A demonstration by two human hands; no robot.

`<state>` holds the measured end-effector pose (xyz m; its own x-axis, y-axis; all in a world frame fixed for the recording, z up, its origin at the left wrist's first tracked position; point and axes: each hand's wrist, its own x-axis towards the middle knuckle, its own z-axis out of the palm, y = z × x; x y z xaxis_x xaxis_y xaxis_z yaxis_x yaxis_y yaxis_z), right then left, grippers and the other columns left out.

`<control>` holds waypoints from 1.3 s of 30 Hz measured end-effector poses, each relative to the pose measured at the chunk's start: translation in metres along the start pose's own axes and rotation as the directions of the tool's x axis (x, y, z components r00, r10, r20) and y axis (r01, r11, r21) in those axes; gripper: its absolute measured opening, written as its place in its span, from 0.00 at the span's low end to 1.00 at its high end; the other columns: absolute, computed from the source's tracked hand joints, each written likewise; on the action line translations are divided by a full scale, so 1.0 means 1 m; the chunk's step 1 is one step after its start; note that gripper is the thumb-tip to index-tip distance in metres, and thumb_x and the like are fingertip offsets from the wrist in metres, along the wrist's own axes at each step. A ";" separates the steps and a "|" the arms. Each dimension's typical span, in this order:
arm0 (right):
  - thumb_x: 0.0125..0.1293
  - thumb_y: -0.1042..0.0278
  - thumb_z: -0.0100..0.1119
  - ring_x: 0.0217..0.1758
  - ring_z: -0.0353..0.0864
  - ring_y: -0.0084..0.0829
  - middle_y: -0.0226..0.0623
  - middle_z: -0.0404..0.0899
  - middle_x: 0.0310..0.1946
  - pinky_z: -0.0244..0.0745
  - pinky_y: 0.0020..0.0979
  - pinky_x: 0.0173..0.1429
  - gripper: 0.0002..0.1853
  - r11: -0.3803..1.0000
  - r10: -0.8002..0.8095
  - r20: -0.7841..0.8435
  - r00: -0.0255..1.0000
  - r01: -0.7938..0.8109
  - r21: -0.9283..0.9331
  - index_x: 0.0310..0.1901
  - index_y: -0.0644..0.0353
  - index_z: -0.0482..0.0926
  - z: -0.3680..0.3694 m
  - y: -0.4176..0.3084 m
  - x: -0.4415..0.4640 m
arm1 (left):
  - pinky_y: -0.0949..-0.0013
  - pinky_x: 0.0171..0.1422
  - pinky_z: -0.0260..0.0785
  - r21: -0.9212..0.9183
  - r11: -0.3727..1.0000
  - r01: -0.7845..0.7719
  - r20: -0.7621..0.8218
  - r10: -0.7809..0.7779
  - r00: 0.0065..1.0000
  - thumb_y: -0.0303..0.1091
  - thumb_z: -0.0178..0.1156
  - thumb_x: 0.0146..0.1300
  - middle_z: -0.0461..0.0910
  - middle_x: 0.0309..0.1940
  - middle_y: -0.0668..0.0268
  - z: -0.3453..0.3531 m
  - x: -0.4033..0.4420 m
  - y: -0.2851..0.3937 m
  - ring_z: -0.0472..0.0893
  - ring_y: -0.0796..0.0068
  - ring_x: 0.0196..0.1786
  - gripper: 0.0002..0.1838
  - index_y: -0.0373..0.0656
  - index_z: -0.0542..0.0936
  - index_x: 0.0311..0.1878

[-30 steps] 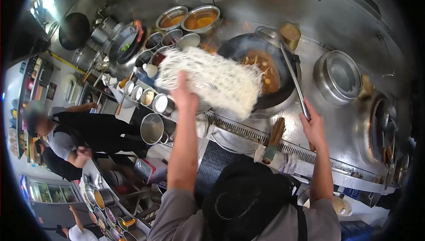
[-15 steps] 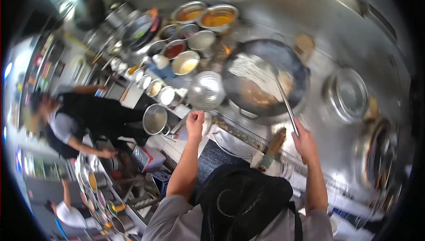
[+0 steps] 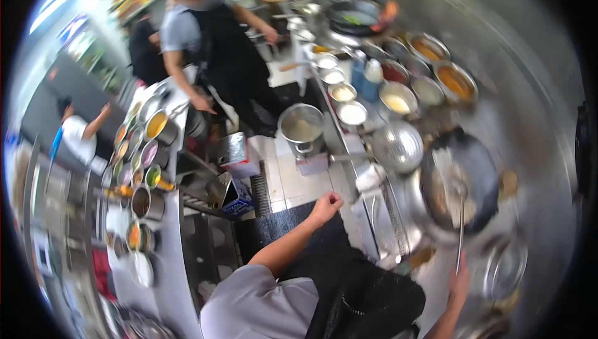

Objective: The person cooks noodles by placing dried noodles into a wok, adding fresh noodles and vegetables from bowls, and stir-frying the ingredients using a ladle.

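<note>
My right hand (image 3: 459,280) grips the long metal handle of a ladle (image 3: 461,227), whose bowl rests in the pale food (image 3: 443,167) inside a dark wok (image 3: 484,161). The food looks whitish with a browner part; its kind is not clear. My left hand (image 3: 326,208) is held in the air over the floor, fingers curled in, with nothing visible in them. Nearest to it is a folded white cloth (image 3: 372,177) at the counter's edge. Beside the wok sits a round perforated metal strainer (image 3: 398,146), its handle pointing left.
Sauce bowls (image 3: 397,99) and squeeze bottles (image 3: 372,74) stand beyond the strainer. A large pot (image 3: 302,126) is near the counter. A co-worker in a black apron (image 3: 230,46) stands ahead; another person (image 3: 81,139) is farther left. A prep counter (image 3: 168,258) runs along my left.
The view has swung left, showing more of the prep counter and co-workers. My left hand is now farther from the strainer. My right hand keeps hold of the ladle in the wok.
</note>
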<state>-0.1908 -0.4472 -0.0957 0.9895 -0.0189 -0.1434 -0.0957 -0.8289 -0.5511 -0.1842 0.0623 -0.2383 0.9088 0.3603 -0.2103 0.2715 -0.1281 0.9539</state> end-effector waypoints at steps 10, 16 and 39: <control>0.64 0.71 0.60 0.62 0.75 0.53 0.52 0.77 0.59 0.71 0.44 0.65 0.29 0.979 0.180 -0.170 0.969 -0.194 -0.066 0.68 0.50 0.71 -0.029 -0.065 -0.046 | 0.67 0.45 0.74 0.248 0.951 -0.183 0.423 0.064 0.904 0.29 0.65 0.63 0.80 0.35 0.60 -0.022 -0.078 -0.029 0.81 0.70 0.37 0.09 0.36 0.78 0.43; 0.64 0.71 0.62 0.61 0.77 0.53 0.51 0.77 0.60 0.74 0.42 0.64 0.29 0.984 0.176 -0.316 0.932 -0.159 0.080 0.68 0.50 0.71 -0.014 -0.063 -0.077 | 0.62 0.49 0.76 0.122 0.754 -0.646 0.692 0.401 0.600 0.26 0.65 0.60 0.81 0.39 0.55 0.057 -0.079 0.032 0.82 0.58 0.41 0.09 0.38 0.79 0.44; 0.59 0.78 0.65 0.46 0.82 0.55 0.56 0.82 0.47 0.76 0.46 0.52 0.32 0.997 0.067 -0.131 0.989 -0.060 0.057 0.66 0.51 0.73 -0.066 0.040 -0.057 | 0.57 0.42 0.80 0.308 0.279 -0.909 0.899 0.227 0.375 0.30 0.57 0.60 0.81 0.42 0.60 0.305 -0.080 0.148 0.85 0.57 0.41 0.12 0.44 0.81 0.47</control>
<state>-0.2434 -0.5163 -0.0550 0.9865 -0.1475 -0.0709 -0.1608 -0.7928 -0.5878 -0.1203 -0.2677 -0.1456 0.6869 -0.7247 -0.0544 -0.6529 -0.6483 0.3917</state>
